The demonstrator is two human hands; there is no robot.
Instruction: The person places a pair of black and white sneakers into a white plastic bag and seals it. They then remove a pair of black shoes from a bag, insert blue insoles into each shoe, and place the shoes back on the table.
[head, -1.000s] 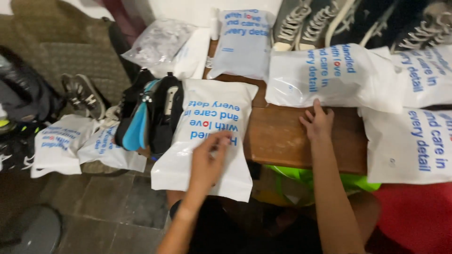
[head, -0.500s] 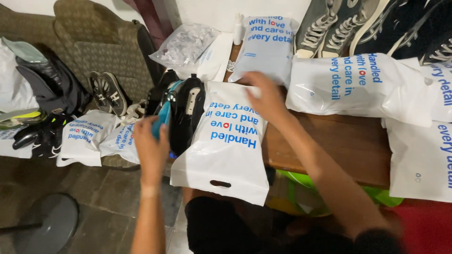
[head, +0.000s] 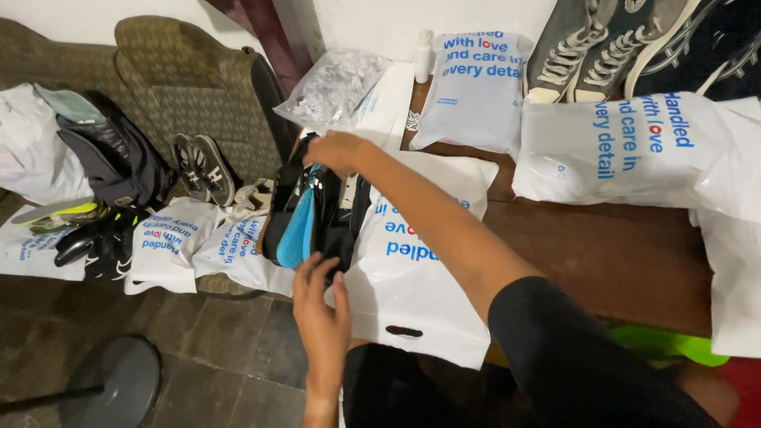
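Brown wooden counter (head: 602, 261), crowded with white printed plastic bags. Black shoes with a blue insole (head: 313, 214) stand on edge at the counter's left end, beside one white bag (head: 412, 269). Right hand (head: 337, 150): grip curled over the shoes' top end. Left hand (head: 321, 305): fingers loosely spread, touching the shoes' lower end, nothing clenched. Grey sneakers (head: 587, 47) sit at the far edge.

Shoes (head: 313, 218) on table (head: 618, 261) left edge, between hands: right hand (head: 337, 150) behind, left hand (head: 321, 305) before. Bag (head: 412, 277) right of shoes. Sneakers (head: 590, 47) behind, far right.
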